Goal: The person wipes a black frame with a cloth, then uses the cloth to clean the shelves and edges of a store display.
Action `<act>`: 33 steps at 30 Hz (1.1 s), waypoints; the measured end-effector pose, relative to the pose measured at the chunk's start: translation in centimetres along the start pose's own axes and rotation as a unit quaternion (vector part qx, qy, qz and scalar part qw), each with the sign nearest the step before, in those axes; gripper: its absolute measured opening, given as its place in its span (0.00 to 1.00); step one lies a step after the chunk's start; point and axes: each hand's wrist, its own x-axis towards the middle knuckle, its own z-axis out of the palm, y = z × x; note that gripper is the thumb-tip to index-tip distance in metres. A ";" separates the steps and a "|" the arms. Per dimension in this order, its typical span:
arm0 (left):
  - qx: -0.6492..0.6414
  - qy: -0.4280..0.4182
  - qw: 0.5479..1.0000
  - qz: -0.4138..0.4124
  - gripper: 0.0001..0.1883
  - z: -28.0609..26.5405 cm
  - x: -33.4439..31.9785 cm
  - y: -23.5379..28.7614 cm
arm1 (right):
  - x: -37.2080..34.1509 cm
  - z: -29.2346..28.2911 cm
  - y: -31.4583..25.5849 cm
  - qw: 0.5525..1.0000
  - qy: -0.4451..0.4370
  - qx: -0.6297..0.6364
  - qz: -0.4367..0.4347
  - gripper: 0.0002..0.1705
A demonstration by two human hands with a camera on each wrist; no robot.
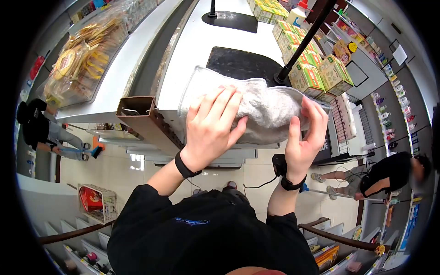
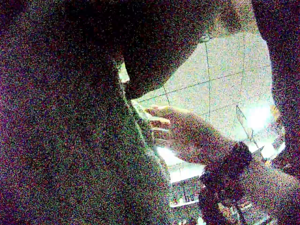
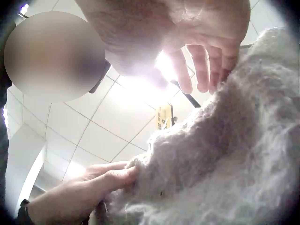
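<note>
A grey-white fluffy cloth [image 1: 270, 107] lies rumpled over the front end of a white shelf, its near part hanging down. The left hand [image 1: 213, 123] rests on its left part with fingers spread and extended. At the cloth's right edge, the right hand [image 1: 307, 135] touches it with bent fingers, thumb apart from them. The right wrist view has the right hand [image 3: 197, 42] above the cloth [image 3: 234, 136], fingers loosely extended, and the left hand [image 3: 89, 187] against its lower-left edge. Dark and grainy, the left wrist view shows the right hand [image 2: 187, 133] by a dark edge.
Green-and-yellow boxes [image 1: 307, 75] stand stacked right of a black post [image 1: 307, 41] and its black base plate [image 1: 243, 62]. A brown metal upright [image 1: 151, 123] is left of the cloth. Bagged goods [image 1: 82, 64] fill the left shelf. Two other people stand farther off, on either side.
</note>
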 end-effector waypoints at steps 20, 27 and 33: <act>-0.024 0.101 0.994 0.028 0.25 -0.1 -2.3 -3.0 | 1.0 0.8 -6.0 0.987 -0.100 -0.090 0.091 0.32; -0.025 0.166 0.984 0.059 0.18 0.8 -2.4 -3.2 | -3.4 4.2 -3.5 0.982 -0.094 0.024 0.163 0.28; -0.061 0.159 0.980 0.104 0.17 -1.4 -3.3 -1.4 | -6.2 5.7 -1.8 0.972 0.019 0.163 0.169 0.17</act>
